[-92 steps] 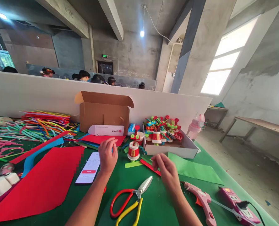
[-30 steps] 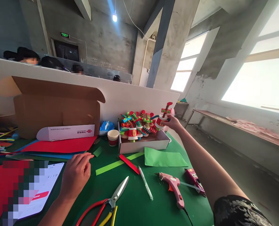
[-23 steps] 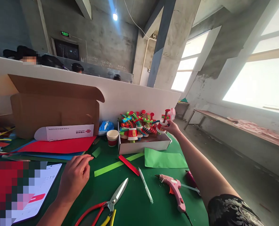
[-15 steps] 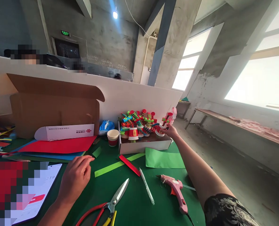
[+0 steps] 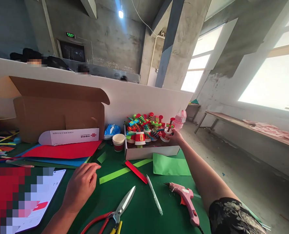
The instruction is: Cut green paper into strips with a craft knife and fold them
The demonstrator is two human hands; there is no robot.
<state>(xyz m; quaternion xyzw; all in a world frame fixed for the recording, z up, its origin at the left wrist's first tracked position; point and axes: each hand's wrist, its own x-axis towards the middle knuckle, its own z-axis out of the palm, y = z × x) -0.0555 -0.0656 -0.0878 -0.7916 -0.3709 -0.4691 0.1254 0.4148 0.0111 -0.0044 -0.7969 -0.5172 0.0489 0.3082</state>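
Perhaps crowded multicoloured paper coils [image 5: 155,134] risked snagging the red-and-white paper-cup figure [image 5: 165,136] the right hand [image 5: 176,137] grasped, the left hand [image 5: 82,182] half-open, seemingly empty.

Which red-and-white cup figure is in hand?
The rightmost red-and-white paper-cup figure, right end of the white cardboard box; the right hand grips it, neither hand touches the others.

Head-worn view, forward, perhaps slightly down
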